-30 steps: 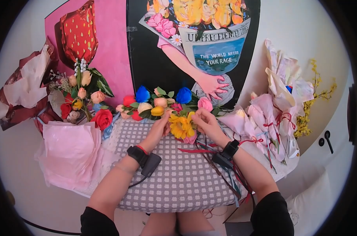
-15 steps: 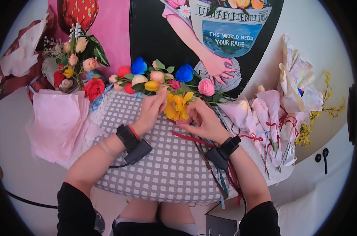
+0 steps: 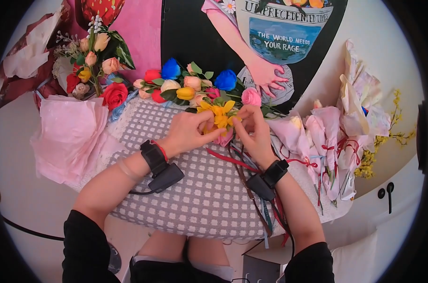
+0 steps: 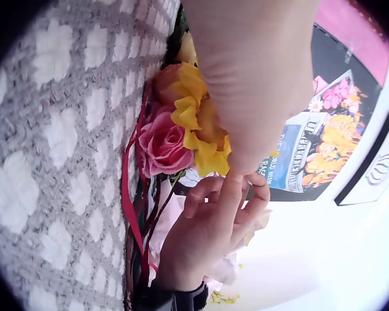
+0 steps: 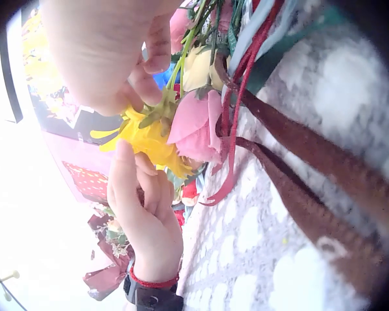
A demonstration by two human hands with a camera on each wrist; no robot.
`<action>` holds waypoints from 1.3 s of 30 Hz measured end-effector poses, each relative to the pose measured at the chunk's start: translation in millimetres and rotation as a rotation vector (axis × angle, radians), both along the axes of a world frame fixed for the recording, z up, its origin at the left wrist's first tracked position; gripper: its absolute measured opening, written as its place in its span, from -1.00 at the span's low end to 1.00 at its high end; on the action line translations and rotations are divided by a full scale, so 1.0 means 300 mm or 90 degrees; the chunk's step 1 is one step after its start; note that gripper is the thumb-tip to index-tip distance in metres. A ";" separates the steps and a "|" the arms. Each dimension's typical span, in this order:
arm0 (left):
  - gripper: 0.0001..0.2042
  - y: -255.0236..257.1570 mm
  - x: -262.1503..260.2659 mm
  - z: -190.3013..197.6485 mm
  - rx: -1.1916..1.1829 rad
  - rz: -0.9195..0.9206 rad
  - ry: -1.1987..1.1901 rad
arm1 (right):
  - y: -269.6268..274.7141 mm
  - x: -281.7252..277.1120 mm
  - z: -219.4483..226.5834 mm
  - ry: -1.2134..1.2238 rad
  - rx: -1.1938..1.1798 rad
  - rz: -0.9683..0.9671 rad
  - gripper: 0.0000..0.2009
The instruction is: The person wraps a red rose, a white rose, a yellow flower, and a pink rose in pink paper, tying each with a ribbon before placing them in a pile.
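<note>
Head view: left hand [image 3: 186, 133] and right hand [image 3: 256, 137] are pinching the yellow flower [image 3: 221, 112] with their fingers [image 3: 203, 118] near the bench's [image 3: 335, 214] far edge.

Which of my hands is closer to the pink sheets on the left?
Left. Your left hand is left of the yellow flower, toward the pink sheets; your right hand is right of it, farther away.

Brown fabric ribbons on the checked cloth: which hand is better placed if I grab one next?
Probably the right hand: the ribbons lie beside its wrist, whereas the left hand is farther away. Both hands are at the ruffled yellow flower.
</note>
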State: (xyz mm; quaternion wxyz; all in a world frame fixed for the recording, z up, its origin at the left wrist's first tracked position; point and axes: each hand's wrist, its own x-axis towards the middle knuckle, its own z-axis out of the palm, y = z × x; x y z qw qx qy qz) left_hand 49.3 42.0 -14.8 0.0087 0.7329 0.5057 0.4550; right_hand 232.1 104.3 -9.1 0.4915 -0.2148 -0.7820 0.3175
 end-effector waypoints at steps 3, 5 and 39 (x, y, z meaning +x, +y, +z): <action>-0.67 0.002 0.001 -0.002 0.059 0.001 0.037 | -0.020 0.007 0.018 -0.012 -0.076 0.046 -0.92; -0.69 0.001 0.003 0.000 0.081 0.013 0.056 | -0.014 0.012 0.013 -0.039 -0.027 0.060 -0.92; -0.88 0.017 0.015 -0.036 -0.032 -0.078 -0.210 | 0.001 -0.009 -0.022 -0.087 0.046 -0.023 -0.86</action>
